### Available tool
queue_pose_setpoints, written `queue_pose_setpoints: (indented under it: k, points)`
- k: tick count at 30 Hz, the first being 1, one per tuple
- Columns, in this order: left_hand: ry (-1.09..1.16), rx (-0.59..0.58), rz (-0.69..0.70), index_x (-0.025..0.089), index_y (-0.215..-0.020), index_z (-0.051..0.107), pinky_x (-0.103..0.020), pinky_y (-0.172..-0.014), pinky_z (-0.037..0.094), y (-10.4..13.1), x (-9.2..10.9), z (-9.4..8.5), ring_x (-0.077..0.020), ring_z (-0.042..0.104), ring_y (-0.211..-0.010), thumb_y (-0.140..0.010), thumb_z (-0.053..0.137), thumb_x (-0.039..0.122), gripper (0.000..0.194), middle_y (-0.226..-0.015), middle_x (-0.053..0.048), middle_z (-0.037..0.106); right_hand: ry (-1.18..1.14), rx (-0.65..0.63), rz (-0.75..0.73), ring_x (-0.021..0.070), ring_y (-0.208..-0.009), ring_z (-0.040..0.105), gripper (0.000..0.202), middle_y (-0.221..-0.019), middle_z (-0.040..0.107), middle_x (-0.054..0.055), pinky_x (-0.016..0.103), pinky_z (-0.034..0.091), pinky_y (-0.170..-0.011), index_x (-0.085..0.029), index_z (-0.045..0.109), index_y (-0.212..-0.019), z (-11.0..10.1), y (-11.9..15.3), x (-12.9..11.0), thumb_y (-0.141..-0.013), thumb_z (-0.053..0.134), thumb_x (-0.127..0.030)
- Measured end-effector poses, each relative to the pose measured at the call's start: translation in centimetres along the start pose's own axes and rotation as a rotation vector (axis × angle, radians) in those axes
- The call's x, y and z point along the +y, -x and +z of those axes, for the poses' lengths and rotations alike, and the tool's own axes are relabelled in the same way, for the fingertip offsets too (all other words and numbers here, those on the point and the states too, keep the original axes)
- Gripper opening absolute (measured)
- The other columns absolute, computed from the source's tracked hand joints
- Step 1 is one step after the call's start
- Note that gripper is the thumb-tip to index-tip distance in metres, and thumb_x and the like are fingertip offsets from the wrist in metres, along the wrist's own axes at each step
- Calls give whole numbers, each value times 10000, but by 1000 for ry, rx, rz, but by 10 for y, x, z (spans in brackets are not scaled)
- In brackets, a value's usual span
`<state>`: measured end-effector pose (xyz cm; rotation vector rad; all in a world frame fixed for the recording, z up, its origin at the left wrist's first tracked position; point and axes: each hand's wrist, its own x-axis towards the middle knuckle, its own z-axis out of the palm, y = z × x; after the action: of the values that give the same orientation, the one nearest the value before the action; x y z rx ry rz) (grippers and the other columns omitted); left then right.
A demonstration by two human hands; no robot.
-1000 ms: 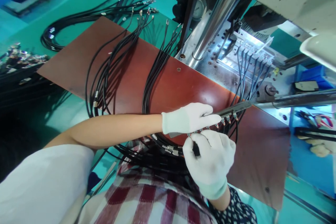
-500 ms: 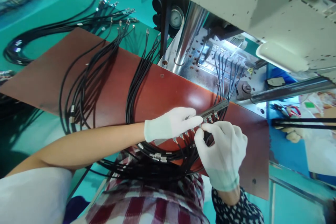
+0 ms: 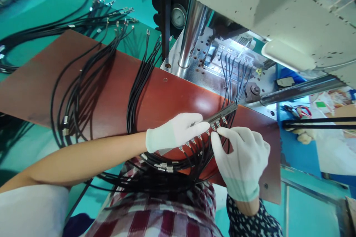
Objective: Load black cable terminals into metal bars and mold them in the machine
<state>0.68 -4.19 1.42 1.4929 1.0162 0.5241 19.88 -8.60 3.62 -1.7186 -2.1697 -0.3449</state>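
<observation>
At centre, the left hand is clasping a metal bar lined with connectors; the right hand is holding thumb and forefinger close beside them, whether pinching one cannot be told. An upper-centre gauge is showing illegible markings.

White fabric gloves with pale mint cuffs cover the left hand and right hand. A white left sleeve, white-flecked black right sleeve and maroon-and-white checked garment show.

round gauge beside black post
</observation>
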Motion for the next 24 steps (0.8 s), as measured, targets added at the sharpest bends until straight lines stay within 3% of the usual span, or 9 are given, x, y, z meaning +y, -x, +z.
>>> queue_pose_setpoints:
  k: [7,16,24]
  points:
    - [-10,-34,24,164,-752,477,-226,-527,298,0,0,-1,-90,393,-595,-989,407,542,452,-664,42,438,-20,47,2,205,-731,548,187,-730,657,6,366,323,-732,-232,645,-650,6,-10,-9,-829,696,-246]
    - [-8,-20,12,162,-753,481,-227,-535,288,0,-1,0,-94,390,-604,-984,402,572,477,-668,39,438,-7,14,45,221,-809,584,87,-840,698,-6,382,332,-769,-273,745,-878,0,1,7,-887,690,-340]
    - [-2,-63,41,171,-762,443,-233,-561,303,0,-5,0,-91,388,-618,-996,394,556,453,-680,52,408,8,36,43,214,-737,519,177,-701,605,14,376,320,-715,-228,627,-668,7,-11,-1,-843,645,-238]
